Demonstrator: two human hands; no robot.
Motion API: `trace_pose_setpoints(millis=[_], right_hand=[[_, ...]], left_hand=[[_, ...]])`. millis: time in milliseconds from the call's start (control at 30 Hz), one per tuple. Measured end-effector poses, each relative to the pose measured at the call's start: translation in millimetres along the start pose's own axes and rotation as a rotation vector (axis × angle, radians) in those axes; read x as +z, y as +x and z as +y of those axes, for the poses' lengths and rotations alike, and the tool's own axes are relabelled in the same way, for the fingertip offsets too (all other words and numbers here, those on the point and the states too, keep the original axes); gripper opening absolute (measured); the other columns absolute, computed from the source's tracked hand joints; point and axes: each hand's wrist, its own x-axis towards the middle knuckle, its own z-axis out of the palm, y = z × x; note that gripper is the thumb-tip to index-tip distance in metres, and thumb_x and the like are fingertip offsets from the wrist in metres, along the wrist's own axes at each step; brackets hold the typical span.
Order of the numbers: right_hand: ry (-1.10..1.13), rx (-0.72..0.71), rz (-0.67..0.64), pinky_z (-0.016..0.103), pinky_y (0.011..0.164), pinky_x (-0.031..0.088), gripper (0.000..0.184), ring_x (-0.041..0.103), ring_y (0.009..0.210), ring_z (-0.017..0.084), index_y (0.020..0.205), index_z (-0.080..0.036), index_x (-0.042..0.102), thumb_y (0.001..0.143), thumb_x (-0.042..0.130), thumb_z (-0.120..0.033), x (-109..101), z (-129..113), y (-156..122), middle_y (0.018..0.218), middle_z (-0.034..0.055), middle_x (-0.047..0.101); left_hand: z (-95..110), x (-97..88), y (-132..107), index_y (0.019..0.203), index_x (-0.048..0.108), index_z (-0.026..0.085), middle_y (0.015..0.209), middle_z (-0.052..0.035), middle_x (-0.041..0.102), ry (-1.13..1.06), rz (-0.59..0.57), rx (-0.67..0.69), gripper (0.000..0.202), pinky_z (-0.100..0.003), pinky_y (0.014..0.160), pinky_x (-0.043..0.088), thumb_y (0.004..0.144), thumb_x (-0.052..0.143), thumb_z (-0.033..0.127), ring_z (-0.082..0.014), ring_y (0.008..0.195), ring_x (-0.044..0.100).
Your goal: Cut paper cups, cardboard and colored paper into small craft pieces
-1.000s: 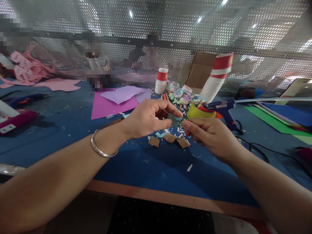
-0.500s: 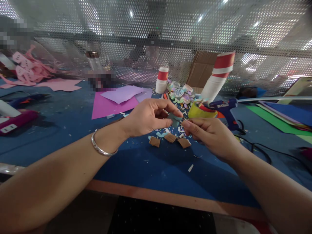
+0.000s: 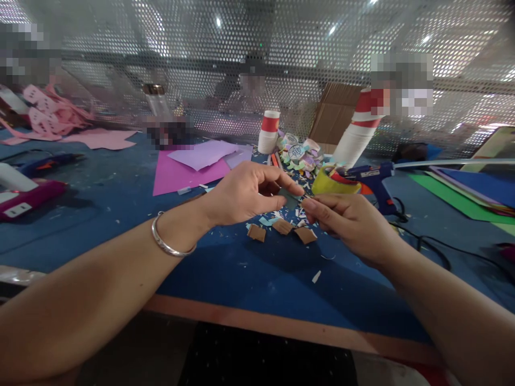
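Observation:
My left hand (image 3: 251, 193), with a silver bangle on its wrist, is held above the middle of the table. Its thumb and fingers curl around a small grey-green piece of paper (image 3: 290, 199). Close on the right, my right hand (image 3: 341, 217) pinches something tiny at the paper's edge; the fingers mostly hide what it is. Below the hands lie small brown cardboard pieces (image 3: 306, 235) among pale paper scraps (image 3: 269, 221). Just beyond my right hand rests a yellow roll (image 3: 336, 183), with a blue glue gun (image 3: 376, 179) against it.
Purple sheets (image 3: 177, 174) lie behind my left hand. Paper cups (image 3: 269, 131) stand at the back beside a heap of paper cuttings (image 3: 300, 153); a taller cup stack (image 3: 358, 134) leans to the right. Coloured sheets (image 3: 475, 195) lie far right, near a black cable (image 3: 438, 241). A magenta power strip (image 3: 36, 198) sits left.
Both hands keep almost the same pose around the grey-green paper. The whole view has shifted very slightly. The things on the table stay where they were.

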Motion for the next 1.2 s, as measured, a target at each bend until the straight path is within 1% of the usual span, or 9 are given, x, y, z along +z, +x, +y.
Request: trace_pose_setpoints(millis=[167, 367, 633, 833, 1033, 1100, 1200], right_hand=[[0.028, -0.005, -0.007, 0.028, 0.047, 0.019, 0.055, 0.025, 0.048, 0.009, 0.064, -0.020, 0.057, 0.093, 0.056, -0.067, 1.2, 2.1, 0.6, 0.051, -0.0069, 0.031], [0.001, -0.013, -0.013, 0.029, 0.046, 0.020, 0.055, 0.026, 0.048, 0.009, 0.064, -0.020, 0.057, 0.093, 0.055, -0.067, -0.7, -0.2, -0.3, 0.052, -0.0063, 0.032], [-0.079, -0.048, -0.009, 0.029, 0.048, 0.022, 0.058, 0.030, 0.050, 0.010, 0.060, -0.021, 0.050, 0.094, 0.052, -0.068, -1.8, -4.6, -1.6, 0.054, -0.0049, 0.034], [-0.040, -0.017, -0.026, 0.029, 0.048, 0.022, 0.054, 0.030, 0.049, 0.010, 0.063, -0.021, 0.054, 0.096, 0.052, -0.064, -1.2, 0.8, -0.5, 0.054, -0.0054, 0.036], [-0.030, -0.027, -0.014, 0.029, 0.048, 0.022, 0.055, 0.028, 0.049, 0.010, 0.062, -0.021, 0.053, 0.096, 0.052, -0.064, -0.2, 0.8, 0.5, 0.053, -0.0056, 0.034], [-0.052, -0.034, -0.008, 0.029, 0.049, 0.022, 0.055, 0.028, 0.050, 0.010, 0.062, -0.021, 0.052, 0.096, 0.052, -0.064, -0.6, -0.9, 0.4, 0.054, -0.0056, 0.034], [-0.085, -0.045, -0.007, 0.029, 0.049, 0.024, 0.056, 0.030, 0.051, 0.010, 0.061, -0.020, 0.050, 0.096, 0.051, -0.065, -1.6, -2.9, 0.2, 0.055, -0.0051, 0.035]], left_hand=[[-4.9, 1.4, 0.3, 0.103, 0.079, 0.016, 0.087, -0.0065, 0.075, 0.031, -0.001, 0.024, 0.025, -0.026, 0.059, 0.046, 0.080, 0.069, 0.015, -0.0138, 0.074, 0.064], [-3.7, 2.7, 1.1, 0.101, 0.079, 0.017, 0.087, -0.0066, 0.075, 0.004, -0.003, 0.023, 0.024, -0.027, 0.060, 0.047, 0.079, 0.070, 0.015, -0.0150, 0.077, 0.065], [-2.8, 1.1, -0.4, 0.101, 0.079, 0.018, 0.086, -0.0059, 0.075, -0.013, -0.014, 0.011, 0.024, -0.027, 0.060, 0.048, 0.078, 0.071, 0.015, -0.0145, 0.076, 0.065], [-1.4, 1.6, 0.2, 0.098, 0.078, 0.016, 0.087, -0.0059, 0.076, -0.044, -0.019, 0.011, 0.022, -0.025, 0.062, 0.050, 0.078, 0.069, 0.013, -0.0126, 0.073, 0.064], [-4.9, 2.1, -1.0, 0.104, 0.079, 0.018, 0.077, -0.0042, 0.071, -0.019, -0.009, 0.006, 0.025, -0.025, 0.057, 0.045, 0.081, 0.069, 0.016, -0.0123, 0.068, 0.061], [-6.2, 2.3, -1.6, 0.105, 0.079, 0.018, 0.078, -0.0039, 0.071, -0.021, -0.001, 0.011, 0.026, -0.025, 0.057, 0.045, 0.082, 0.069, 0.016, -0.0122, 0.068, 0.061], [-7.2, 2.5, -2.0, 0.106, 0.079, 0.019, 0.084, -0.0049, 0.074, -0.040, 0.000, 0.014, 0.026, -0.025, 0.061, 0.048, 0.082, 0.069, 0.017, -0.0134, 0.074, 0.064]])
